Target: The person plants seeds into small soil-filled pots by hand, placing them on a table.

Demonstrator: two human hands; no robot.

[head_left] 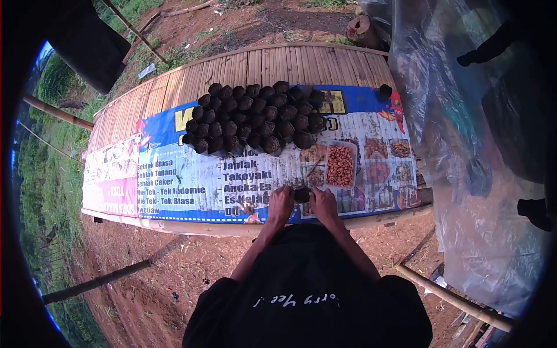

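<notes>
A small black soil-filled planting bag [302,195] stands upright on the banner near the table's front edge, between my two hands. My left hand [281,204] has its fingers closed against the bag's left side. My right hand [324,205] is curled at its right side, fingertips pressed on the rim. Just beyond my right hand sits a clear plastic tub [354,168] of reddish-brown seeds [340,165] that look like peanuts. Many similar black soil-filled bags [255,119] are packed upright in a block farther back.
A printed food-menu banner [174,177] covers much of a bamboo-slat table [261,66]. One lone black bag [383,91] stands at the back right. Clear plastic sheeting [470,191] hangs along the right side. Bamboo poles [98,281] and reddish bare ground lie around the table.
</notes>
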